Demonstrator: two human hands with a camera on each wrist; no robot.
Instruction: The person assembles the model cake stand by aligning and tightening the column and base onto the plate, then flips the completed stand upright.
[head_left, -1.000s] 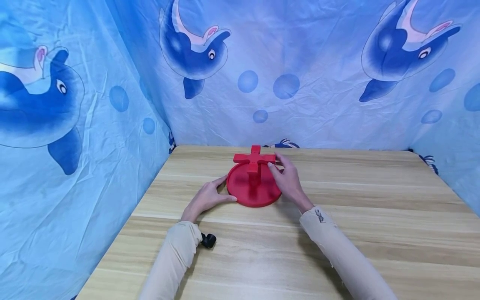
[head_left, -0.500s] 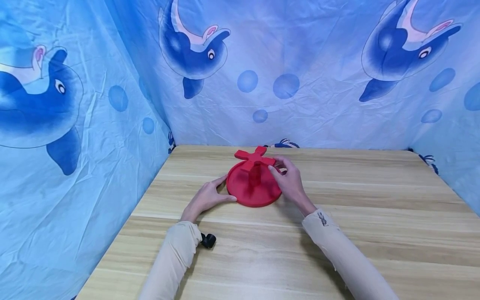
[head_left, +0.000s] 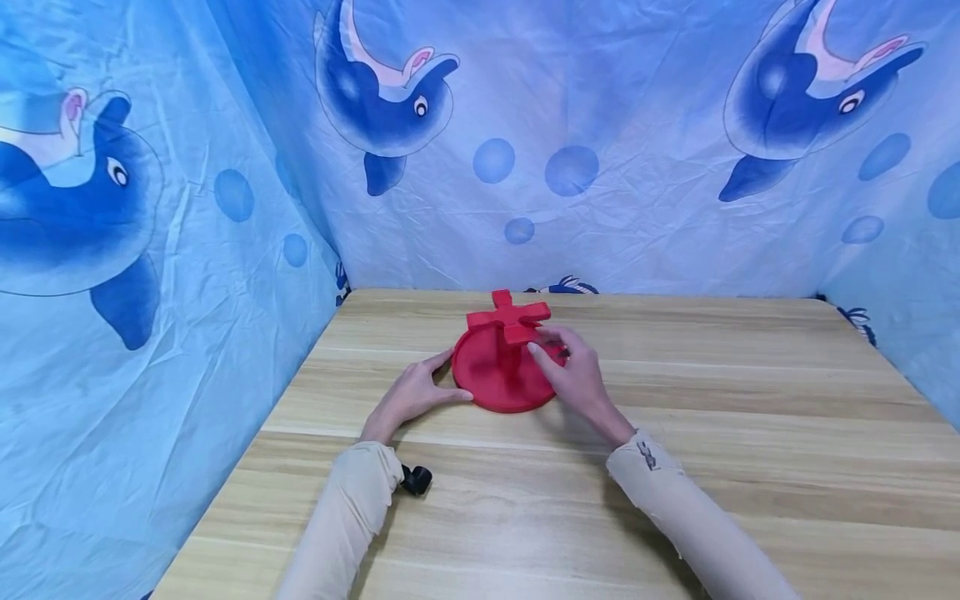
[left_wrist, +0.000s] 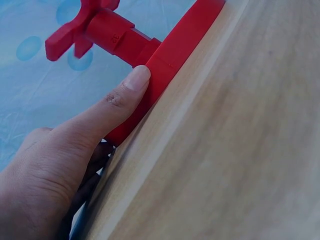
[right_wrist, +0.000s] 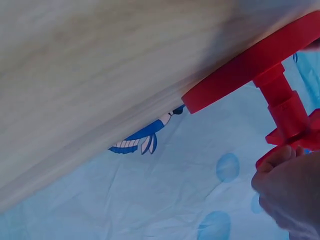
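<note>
A red stand has a round disc base (head_left: 480, 375) flat on the table and an upright stepped post (right_wrist: 285, 102). On top of the post sits a red four-armed cross (head_left: 510, 315). My left hand (head_left: 412, 396) holds the disc's left side, thumb at the near rim and fingers round the far side. In the left wrist view, the thumb lies against the rim (left_wrist: 170, 57). My right hand (head_left: 577, 379) is at the cross's right near side; in the right wrist view, its thumb and fingers pinch one arm of the cross. The fingertips are partly hidden there.
The stand is on a wood-grain table (head_left: 525, 500) near its back edge. A blue dolphin-print curtain (head_left: 525, 108) hangs behind and to the left. A small black device (head_left: 417, 480) sticks out at the left cuff.
The cross has turned on its post, its arms now at a different angle. My right hand has shifted slightly nearer to me. The left hand and the disc stay put.
</note>
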